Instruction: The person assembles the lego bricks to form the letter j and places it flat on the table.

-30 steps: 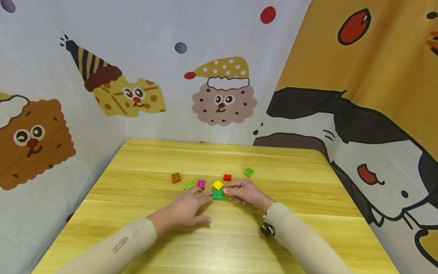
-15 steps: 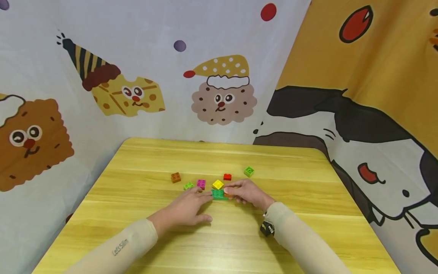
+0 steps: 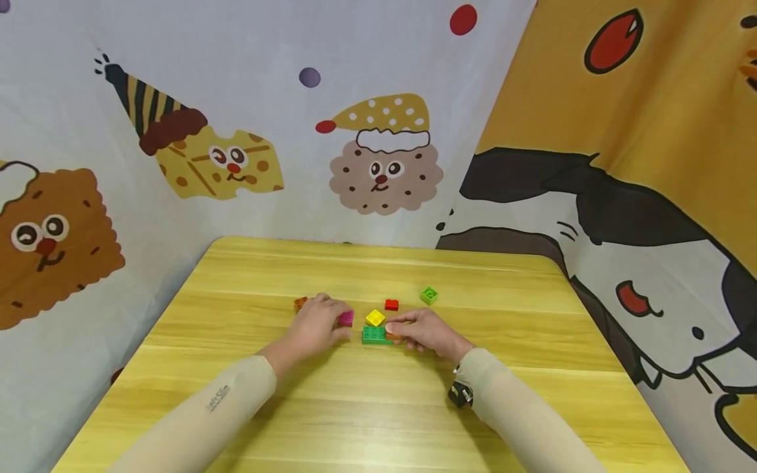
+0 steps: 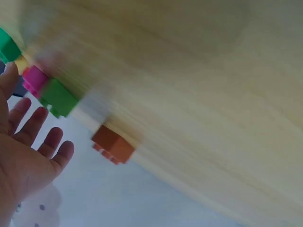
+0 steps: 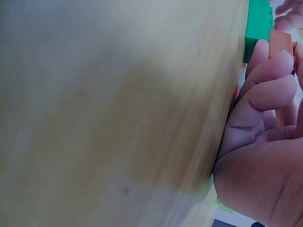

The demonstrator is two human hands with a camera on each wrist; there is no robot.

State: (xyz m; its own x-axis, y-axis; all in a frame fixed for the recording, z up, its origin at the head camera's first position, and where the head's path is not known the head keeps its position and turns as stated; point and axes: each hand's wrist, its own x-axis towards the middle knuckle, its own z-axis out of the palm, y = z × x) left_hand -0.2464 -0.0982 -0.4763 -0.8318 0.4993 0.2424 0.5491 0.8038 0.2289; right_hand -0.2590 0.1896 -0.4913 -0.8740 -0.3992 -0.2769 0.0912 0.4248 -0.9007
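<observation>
My right hand pinches an orange brick at the right end of a long green brick, on its studded top. Whether the two are pressed fully together cannot be seen. My left hand hovers over the left group of bricks, its fingers apart and loosely bent, with nothing held. Just beyond those fingers in the left wrist view are a magenta brick and a light green brick. In the head view the hand hides that light green brick. A brown-orange brick lies farther left.
Behind the green brick sit a yellow brick and a red brick. Another light green brick lies farther back right. The wooden table ends at a printed cloth backdrop.
My left hand has left the green brick's left end and moved left and away from me, over the light green brick. The right hand keeps its pinch on the orange brick.
</observation>
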